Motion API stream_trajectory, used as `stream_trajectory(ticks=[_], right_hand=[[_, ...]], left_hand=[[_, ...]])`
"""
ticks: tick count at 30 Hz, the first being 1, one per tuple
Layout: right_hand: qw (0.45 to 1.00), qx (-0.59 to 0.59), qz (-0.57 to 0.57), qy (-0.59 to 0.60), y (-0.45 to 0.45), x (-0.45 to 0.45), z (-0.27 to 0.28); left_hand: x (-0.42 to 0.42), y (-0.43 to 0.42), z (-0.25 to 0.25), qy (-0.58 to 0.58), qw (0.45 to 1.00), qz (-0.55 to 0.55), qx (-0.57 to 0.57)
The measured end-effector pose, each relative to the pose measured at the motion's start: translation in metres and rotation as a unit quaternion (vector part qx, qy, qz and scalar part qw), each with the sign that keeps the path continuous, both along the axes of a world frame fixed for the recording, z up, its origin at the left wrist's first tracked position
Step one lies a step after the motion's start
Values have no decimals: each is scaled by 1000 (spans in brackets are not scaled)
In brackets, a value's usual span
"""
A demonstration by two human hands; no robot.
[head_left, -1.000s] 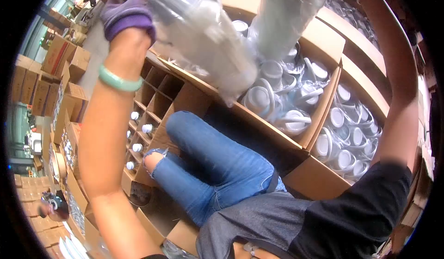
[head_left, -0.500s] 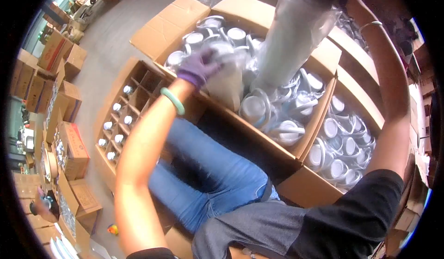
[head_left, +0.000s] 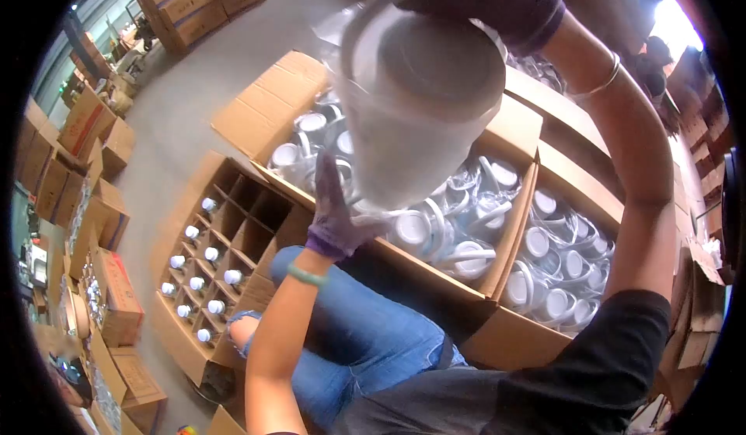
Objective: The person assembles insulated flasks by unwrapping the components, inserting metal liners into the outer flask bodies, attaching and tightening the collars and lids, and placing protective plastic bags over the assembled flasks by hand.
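My right hand (head_left: 497, 3), in a purple-grey glove, grips the top of a large lidded container (head_left: 420, 124) wrapped in clear plastic, held up over an open carton. My left hand (head_left: 336, 213), gloved in purple, has its fingers spread beside the container's lower end; whether it touches is unclear. Beneath them, the open carton (head_left: 497, 276) is packed with plastic-wrapped containers (head_left: 412, 229) with pale round lids and handles.
At the left, a carton with cardboard dividers (head_left: 183, 353) holds several white-capped bottles (head_left: 216, 307). Another carton (head_left: 528, 338) of lidded containers stands at the right. Stacked boxes (head_left: 190, 7) are at the back left. A person (head_left: 70, 377) is at the far left.
The wrapped container in my right hand has moved left and closer to the camera. My left hand has let go of another wrapped container and turned upright, fingers spread.
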State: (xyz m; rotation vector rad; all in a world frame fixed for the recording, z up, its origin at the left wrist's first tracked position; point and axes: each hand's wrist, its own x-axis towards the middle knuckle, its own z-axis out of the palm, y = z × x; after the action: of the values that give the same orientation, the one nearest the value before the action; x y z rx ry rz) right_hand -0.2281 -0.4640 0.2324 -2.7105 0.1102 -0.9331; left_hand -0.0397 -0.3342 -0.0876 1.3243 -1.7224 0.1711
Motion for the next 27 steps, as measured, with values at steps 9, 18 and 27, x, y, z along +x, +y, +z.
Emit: stream_trajectory(ticks=[9, 18, 27], right_hand=[[968, 164, 150, -113, 3, 86, -3], [982, 172, 28, 73, 58, 160, -21], [964, 163, 121, 171, 138, 180, -53]], left_hand=[[76, 188, -62, 229, 884, 271, 305], [109, 276, -117, -140, 703, 112, 688], [59, 291, -107, 818, 548, -75, 158]])
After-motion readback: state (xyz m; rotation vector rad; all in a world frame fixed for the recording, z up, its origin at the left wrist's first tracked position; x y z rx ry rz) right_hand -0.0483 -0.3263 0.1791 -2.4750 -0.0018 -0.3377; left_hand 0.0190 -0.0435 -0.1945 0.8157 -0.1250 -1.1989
